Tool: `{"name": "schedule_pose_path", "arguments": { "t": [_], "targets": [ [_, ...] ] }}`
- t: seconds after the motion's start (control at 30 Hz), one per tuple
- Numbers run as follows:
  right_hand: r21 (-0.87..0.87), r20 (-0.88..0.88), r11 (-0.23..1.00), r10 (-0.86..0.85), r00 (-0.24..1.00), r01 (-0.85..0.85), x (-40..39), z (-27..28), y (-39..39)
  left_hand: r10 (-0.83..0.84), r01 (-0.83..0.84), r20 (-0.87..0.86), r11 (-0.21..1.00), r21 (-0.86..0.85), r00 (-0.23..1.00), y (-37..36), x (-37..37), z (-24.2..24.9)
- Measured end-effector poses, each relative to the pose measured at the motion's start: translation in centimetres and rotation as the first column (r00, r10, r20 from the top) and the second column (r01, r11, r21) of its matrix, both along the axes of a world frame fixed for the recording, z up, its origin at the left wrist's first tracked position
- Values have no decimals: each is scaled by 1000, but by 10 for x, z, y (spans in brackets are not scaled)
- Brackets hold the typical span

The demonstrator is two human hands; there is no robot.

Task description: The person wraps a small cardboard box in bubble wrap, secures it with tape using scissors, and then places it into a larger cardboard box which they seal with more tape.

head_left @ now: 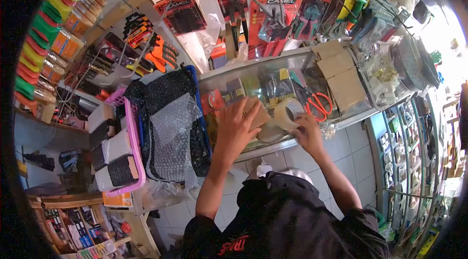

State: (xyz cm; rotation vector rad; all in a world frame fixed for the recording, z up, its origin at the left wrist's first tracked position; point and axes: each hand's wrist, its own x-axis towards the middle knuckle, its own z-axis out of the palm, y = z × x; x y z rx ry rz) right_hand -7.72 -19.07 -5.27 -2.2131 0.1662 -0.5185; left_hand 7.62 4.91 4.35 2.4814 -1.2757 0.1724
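On the glass counter [214,83], my left hand [235,129] lies with its fingers spread over a small brown cardboard box [260,113], pressing on it. My right hand [308,134] has its fingers curled round the near edge of a roll of tape [282,114], which stands tilted just right of the box. Orange-handled scissors [319,107] lie on the counter beyond my right hand. Flattened cardboard [341,81] rests farther right.
Left of the counter, a blue crate [199,108] holds bubble wrap [173,132], beside a pink basket [134,137] of wrapped boxes. Packaged tools [275,12] hang behind the counter. Spools [414,64] stand at its right end.
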Motion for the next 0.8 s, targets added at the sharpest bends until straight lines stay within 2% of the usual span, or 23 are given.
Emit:
{"name": "schedule_pose_path", "arguments": {
  "t": [0.07,0.1,0.2,0.23,0.33,0.43,0.53,0.63,0.73,0.8],
  "targets": [
    [313,160,948,13,987,-63,-9,-1,-20,-30,30,-67,1000,5,997,-8,13,-12],
    [445,200,893,-27,980,-66,-14,18,-15,-38,39,-84,999,13,996,-12,15,-16],
    [331,243,940,-8,970,-76,-20,79,-8,-70,71,-165,997,3,984,-19,16,-18],
    [349,234,933,4,972,-88,-22,91,-6,-78,77,-191,997,-10,979,-21,18,-17],
    [197,332,963,111,937,-184,-16,122,-6,-38,42,-68,997,58,997,-18,11,-6],
    [18,358,969,226,906,-248,-15,144,-13,-2,1,11,1000,16,1000,-20,-3,3],
    [-125,359,954,300,884,-273,-14,152,-21,58,-50,76,993,-103,995,-27,-23,20],
    [-216,427,922,384,819,-320,-6,161,-28,86,-71,24,927,-369,996,-29,-44,44],
    [-307,420,871,485,767,-384,-5,158,-39,-30,-61,-134,781,-622,991,-33,-63,67],
    [-328,415,833,550,725,-445,-3,156,-45,-185,-76,-292,713,-697,938,-35,-75,85]
  ]
}}
